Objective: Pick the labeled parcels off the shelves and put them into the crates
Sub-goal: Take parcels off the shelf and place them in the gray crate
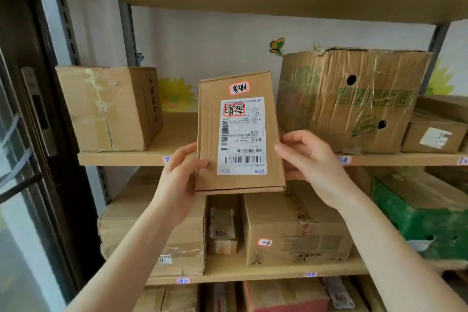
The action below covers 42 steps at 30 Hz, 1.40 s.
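A flat brown parcel (pixel 210 134) with a white shipping label and a small red-edged sticker stands upright in front of the middle shelf (pixel 121 158), its label upside down toward me. My left hand (pixel 179 175) grips its lower left edge, thumb on the front. My right hand (pixel 311 159) holds its lower right edge, fingers curled around the side. The parcel is lifted off the shelf board. No crate is in view.
A taped box (pixel 106 106) sits at the shelf's left and a large crumpled carton (pixel 349 99) at its right, with a small labelled box (pixel 433 134) beside it. The lower shelf (pixel 266 272) carries several cartons and a green box (pixel 425 220). A dark glass door (pixel 30 134) stands at the left.
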Each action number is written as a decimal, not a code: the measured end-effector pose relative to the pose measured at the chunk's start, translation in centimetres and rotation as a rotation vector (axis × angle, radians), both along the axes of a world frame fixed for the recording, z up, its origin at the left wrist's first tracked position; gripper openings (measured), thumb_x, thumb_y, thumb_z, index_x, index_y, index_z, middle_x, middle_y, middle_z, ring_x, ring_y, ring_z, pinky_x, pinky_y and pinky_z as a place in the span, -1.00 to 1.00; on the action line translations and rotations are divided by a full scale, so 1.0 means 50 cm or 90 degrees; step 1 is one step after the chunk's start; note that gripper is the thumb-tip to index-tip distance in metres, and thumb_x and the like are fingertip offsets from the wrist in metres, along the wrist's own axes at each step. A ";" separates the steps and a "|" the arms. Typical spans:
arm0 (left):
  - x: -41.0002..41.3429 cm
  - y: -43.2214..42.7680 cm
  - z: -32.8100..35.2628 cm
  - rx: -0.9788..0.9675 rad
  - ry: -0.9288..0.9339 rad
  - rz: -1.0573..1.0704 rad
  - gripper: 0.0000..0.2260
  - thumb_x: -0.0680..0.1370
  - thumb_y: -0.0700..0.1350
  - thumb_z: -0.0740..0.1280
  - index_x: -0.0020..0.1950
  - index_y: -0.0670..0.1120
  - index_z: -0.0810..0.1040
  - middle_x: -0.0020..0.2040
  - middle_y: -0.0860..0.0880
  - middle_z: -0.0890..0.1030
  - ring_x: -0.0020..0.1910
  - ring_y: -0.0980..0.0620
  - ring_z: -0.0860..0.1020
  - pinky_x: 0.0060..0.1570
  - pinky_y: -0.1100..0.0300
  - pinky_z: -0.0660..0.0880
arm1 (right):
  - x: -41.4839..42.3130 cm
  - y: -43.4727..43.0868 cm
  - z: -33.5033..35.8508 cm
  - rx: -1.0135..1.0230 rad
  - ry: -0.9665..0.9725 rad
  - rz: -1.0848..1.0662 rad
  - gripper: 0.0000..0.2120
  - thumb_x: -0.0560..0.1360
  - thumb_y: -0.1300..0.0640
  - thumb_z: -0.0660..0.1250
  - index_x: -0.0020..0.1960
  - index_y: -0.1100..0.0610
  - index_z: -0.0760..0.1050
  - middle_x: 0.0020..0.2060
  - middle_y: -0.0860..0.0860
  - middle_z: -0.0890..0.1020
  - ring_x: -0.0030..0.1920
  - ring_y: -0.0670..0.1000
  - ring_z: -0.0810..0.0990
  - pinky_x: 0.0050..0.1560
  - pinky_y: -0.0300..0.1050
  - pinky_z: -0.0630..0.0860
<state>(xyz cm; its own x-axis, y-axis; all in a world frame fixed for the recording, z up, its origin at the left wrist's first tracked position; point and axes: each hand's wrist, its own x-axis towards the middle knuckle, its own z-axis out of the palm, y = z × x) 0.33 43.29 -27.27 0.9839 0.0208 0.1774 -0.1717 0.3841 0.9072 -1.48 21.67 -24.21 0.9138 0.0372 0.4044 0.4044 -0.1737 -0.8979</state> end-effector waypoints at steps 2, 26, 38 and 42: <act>-0.015 -0.007 -0.025 0.020 0.001 -0.010 -0.66 0.26 -0.21 0.26 0.00 -0.01 0.54 -0.21 -0.01 0.64 -0.21 0.01 0.55 -0.31 0.15 0.44 | -0.032 -0.009 -0.037 0.022 0.019 -0.014 -0.88 0.46 0.18 0.36 -0.03 0.09 0.46 -0.15 0.04 0.67 -0.13 -0.04 0.65 -0.18 -0.05 0.61; -0.405 -0.891 -0.403 0.233 0.149 -0.448 -0.73 0.25 -0.17 0.28 -0.06 -0.03 0.51 -0.11 -0.04 0.62 -0.08 -0.02 0.53 -0.07 0.12 0.43 | -0.665 -0.720 -0.485 0.333 0.294 -0.582 -0.83 0.49 0.30 0.31 0.06 0.15 0.49 -0.22 -0.02 0.70 -0.17 -0.01 0.68 -0.13 -0.01 0.63; -0.580 -1.310 -0.630 0.463 0.324 -0.794 -0.62 0.53 -0.26 0.30 0.28 0.03 0.35 -0.05 -0.03 0.57 -0.12 0.05 0.58 -0.31 0.26 0.57 | -0.925 -1.039 -0.710 0.501 0.449 -0.786 -0.80 0.54 0.26 0.25 0.16 0.15 0.44 0.02 0.12 0.62 0.01 0.11 0.63 -0.13 -0.05 0.64; -0.607 -1.446 -0.744 0.509 0.418 -0.845 -0.68 0.53 -0.26 0.30 0.27 -0.26 0.39 -0.06 -0.05 0.60 -0.15 0.06 0.59 -0.34 0.32 0.56 | -0.972 -1.135 -0.812 0.590 0.524 -0.826 -0.83 0.54 0.21 0.26 0.13 0.11 0.45 0.01 0.08 0.63 0.02 0.08 0.63 -0.05 -0.03 0.61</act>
